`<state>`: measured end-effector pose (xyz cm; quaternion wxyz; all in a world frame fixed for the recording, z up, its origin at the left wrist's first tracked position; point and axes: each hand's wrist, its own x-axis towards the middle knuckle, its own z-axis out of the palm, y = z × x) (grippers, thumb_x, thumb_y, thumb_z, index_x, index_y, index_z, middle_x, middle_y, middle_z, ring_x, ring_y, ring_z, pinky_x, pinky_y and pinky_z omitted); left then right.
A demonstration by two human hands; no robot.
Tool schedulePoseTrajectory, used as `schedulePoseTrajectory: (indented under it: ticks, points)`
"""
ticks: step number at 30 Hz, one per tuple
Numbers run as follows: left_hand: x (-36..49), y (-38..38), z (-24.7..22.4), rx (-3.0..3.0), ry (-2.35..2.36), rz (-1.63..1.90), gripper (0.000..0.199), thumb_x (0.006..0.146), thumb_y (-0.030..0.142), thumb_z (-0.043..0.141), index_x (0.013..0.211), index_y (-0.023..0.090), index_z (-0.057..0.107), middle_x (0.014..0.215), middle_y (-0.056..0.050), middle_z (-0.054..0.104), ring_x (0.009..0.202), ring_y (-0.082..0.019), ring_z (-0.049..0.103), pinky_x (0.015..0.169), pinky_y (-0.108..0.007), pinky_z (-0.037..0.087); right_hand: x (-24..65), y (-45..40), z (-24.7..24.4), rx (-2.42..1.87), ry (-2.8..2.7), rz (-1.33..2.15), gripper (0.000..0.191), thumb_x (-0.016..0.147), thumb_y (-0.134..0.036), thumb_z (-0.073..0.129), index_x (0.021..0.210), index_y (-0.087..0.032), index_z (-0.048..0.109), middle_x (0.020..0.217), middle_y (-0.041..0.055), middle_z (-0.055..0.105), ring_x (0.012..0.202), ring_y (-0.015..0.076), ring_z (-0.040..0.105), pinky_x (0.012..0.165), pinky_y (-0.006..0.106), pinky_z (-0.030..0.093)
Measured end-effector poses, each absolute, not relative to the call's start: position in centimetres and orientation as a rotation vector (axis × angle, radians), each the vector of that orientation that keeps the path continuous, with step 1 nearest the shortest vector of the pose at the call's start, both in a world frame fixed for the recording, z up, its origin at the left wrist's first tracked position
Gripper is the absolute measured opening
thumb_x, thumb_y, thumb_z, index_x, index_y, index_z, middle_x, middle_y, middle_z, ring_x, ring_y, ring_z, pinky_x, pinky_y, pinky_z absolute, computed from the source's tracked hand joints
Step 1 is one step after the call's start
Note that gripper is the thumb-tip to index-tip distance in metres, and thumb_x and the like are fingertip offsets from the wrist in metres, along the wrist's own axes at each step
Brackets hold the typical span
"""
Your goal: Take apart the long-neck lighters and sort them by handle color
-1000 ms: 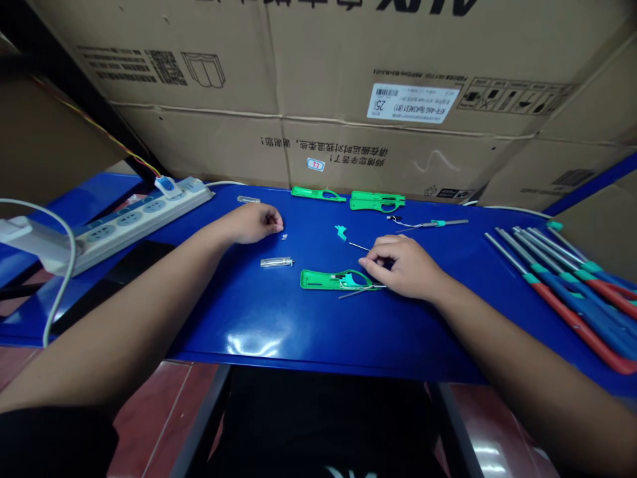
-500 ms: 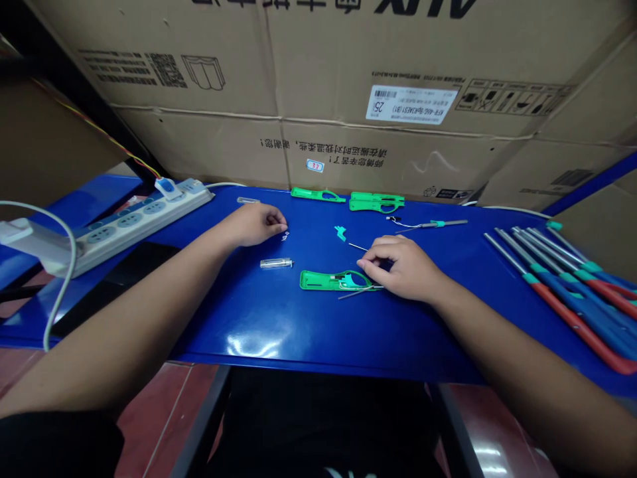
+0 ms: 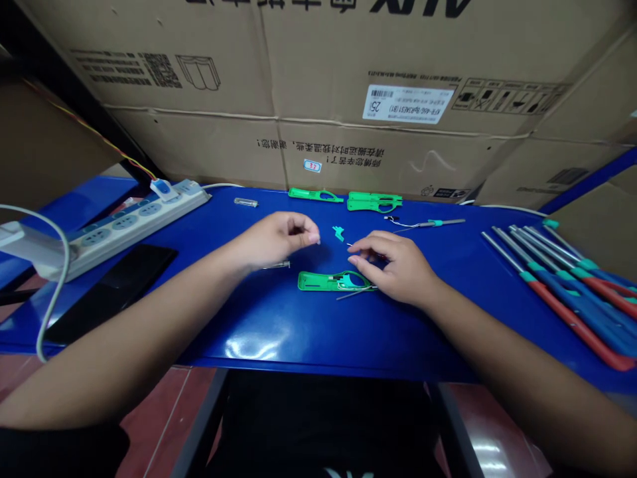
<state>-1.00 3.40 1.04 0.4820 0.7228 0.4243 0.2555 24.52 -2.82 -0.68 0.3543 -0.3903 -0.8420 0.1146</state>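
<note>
My left hand [image 3: 286, 238] is raised over the blue table with thumb and fingertips pinched on something too small to make out. It partly covers a clear tube [image 3: 279, 265]. My right hand [image 3: 393, 265] has thumb and forefinger apart, beside the right end of an opened green shell [image 3: 318, 281]. In that shell lie a teal trigger piece [image 3: 348, 281] and thin wires. A small teal part [image 3: 339, 233] rests between my hands. Farther back are two green shells [image 3: 316, 194] [image 3: 373, 201] and a metal rod with a wire [image 3: 445, 222].
A white power strip [image 3: 134, 222] and a black flat device [image 3: 114, 285] lie at the left. Another clear tube [image 3: 245, 202] is at the back. Several red and blue long-nosed lighters [image 3: 572, 292] lie at the right. A large cardboard box [image 3: 323, 79] stands behind.
My left hand has moved right, toward my right hand, away from the tiny white pieces, which no longer show. My right thumb and forefinger have spread apart.
</note>
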Motion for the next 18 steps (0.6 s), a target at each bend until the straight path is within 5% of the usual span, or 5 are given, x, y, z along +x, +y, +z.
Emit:
schedulePoseTrajectory:
  ticks: [7,18]
  points:
    - [2.4,-1.3,1.1,1.462,0.788,0.619,0.042,0.077,0.055,0.077,0.082,0.014,0.066,0.080,-0.001,0.066,0.078,-0.014,0.059,0.077,-0.026,0.045,22.4,-4.3,-0.5,-0.843,-2.061,0.227,0.014,0.085,-0.024,0.077,0.091,-0.020,0.064,0.081,0.0002,0.070,0.071,0.0126,0.065,0.067,0.025,0.052]
    - [2.1,-1.3,1.3,1.458,0.859,0.674,0.041,0.076,0.052,0.080,0.095,0.016,0.076,0.082,-0.002,0.071,0.073,-0.012,0.059,0.072,-0.026,0.046,22.5,-4.1,-0.6,-0.836,-1.971,0.096,0.010,0.090,-0.015,0.067,0.094,-0.021,0.075,0.087,0.0046,0.074,0.078,0.0153,0.069,0.072,0.029,0.056]
